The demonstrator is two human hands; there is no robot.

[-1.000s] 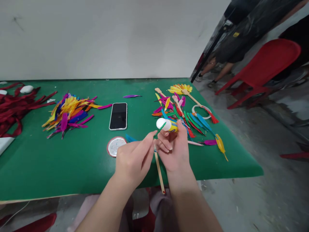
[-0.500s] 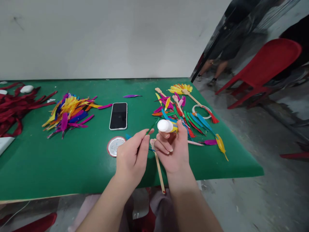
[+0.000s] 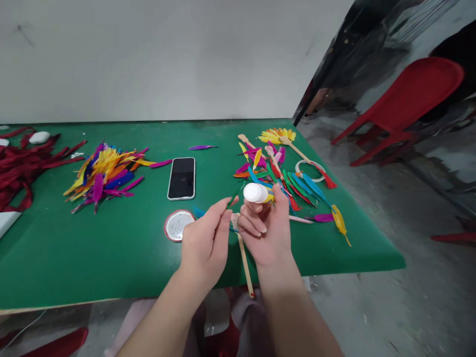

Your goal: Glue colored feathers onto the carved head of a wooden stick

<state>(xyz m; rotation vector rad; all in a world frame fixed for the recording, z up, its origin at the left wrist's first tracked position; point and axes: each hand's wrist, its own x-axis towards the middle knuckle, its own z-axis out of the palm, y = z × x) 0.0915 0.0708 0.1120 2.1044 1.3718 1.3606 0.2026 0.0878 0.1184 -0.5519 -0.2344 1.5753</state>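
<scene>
My left hand (image 3: 204, 240) is closed, with a thin green feather (image 3: 235, 195) pinched between thumb and fingers and pointing up to the right. Just right of it, my right hand (image 3: 268, 235) grips a glue stick (image 3: 256, 193) with a white end and a yellow label, its white end facing the feather. Beneath the hands, a slim wooden stick (image 3: 245, 265) with a pale, wider head slants over the table's front edge. The head is partly covered by my right fingers. Left of my left hand are a round white lid (image 3: 178, 226) with a red rim and a blue feather tip (image 3: 198, 212).
A phone (image 3: 182, 178) lies on the green table (image 3: 122, 258). A pile of mixed feathers (image 3: 107, 173) and dark red ribbons (image 3: 29, 168) lie leftward. On the right are loose feathers (image 3: 305, 186), a yellow feather fan (image 3: 277, 135) and a white ring (image 3: 310, 170). A red chair (image 3: 412, 109) stands beyond.
My left hand has shifted very slightly right, and more of the green feather shows beside the glue stick. My right hand holds nearly still. The person in the background has moved mostly out of sight.
</scene>
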